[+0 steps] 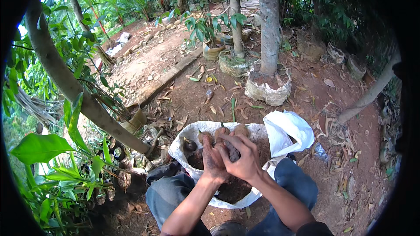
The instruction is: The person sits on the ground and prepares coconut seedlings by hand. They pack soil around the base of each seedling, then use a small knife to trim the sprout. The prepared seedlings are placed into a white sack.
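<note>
A white woven sack [183, 132] with its rim rolled down lies open between my knees, with brown fibrous material [234, 191] inside. Above it my soil-covered left hand [213, 159] and my right hand [244, 160] come together. A dark brown lump [233, 154] shows between them, cupped mostly under my right hand's curved fingers; the part facing the palms is hidden. Just beyond the fingertips, at the sack's far side, sit several round fibrous brown balls [242, 130], some with a green shoot. A dark round object [189, 145] lies at the sack's left inner edge.
A folded white sack [288, 131] rests at the right rim. Beyond stand a tree trunk in a woven bag [269, 88] and potted plants [212, 50]. A leaning trunk [78, 95] and leafy plants rise at left. Dry leaves and a clear plastic piece [321, 152] lie on the soil.
</note>
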The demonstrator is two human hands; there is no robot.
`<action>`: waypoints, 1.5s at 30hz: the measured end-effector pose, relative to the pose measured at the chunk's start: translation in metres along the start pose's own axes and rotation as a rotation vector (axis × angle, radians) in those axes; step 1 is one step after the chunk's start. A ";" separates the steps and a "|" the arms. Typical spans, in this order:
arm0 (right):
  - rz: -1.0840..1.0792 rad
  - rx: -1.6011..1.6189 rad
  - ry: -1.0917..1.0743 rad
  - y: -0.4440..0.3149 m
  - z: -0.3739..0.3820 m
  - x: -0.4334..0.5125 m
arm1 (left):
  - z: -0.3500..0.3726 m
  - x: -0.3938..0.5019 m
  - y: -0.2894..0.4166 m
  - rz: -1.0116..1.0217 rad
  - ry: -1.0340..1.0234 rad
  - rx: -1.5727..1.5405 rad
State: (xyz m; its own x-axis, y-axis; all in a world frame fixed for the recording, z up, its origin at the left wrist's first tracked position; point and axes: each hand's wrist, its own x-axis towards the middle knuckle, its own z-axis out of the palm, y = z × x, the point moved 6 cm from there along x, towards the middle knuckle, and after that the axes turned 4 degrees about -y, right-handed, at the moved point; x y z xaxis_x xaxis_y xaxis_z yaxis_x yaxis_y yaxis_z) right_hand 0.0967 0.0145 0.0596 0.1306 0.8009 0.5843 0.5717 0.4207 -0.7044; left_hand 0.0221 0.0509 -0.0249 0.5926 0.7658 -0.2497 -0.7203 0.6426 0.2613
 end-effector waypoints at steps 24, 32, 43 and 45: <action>-0.183 -0.009 0.058 -0.006 -0.034 0.004 | 0.022 -0.003 0.012 0.072 -0.039 -0.067; -0.211 -0.029 0.111 -0.005 -0.041 0.002 | 0.027 -0.010 0.029 0.109 -0.134 0.034; -0.352 -0.177 -0.063 -0.013 -0.021 -0.002 | 0.034 -0.006 0.034 0.201 -0.136 0.456; -0.345 -0.190 -0.127 -0.012 -0.017 -0.002 | 0.039 -0.007 0.032 0.148 -0.228 0.400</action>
State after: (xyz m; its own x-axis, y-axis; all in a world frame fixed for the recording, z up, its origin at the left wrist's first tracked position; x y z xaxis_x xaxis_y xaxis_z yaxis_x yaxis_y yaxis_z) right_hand 0.1032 0.0007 0.0739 -0.1892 0.6779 0.7104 0.7050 0.5974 -0.3822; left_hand 0.0091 0.0668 0.0213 0.5907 0.8067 0.0165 -0.6341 0.4514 0.6278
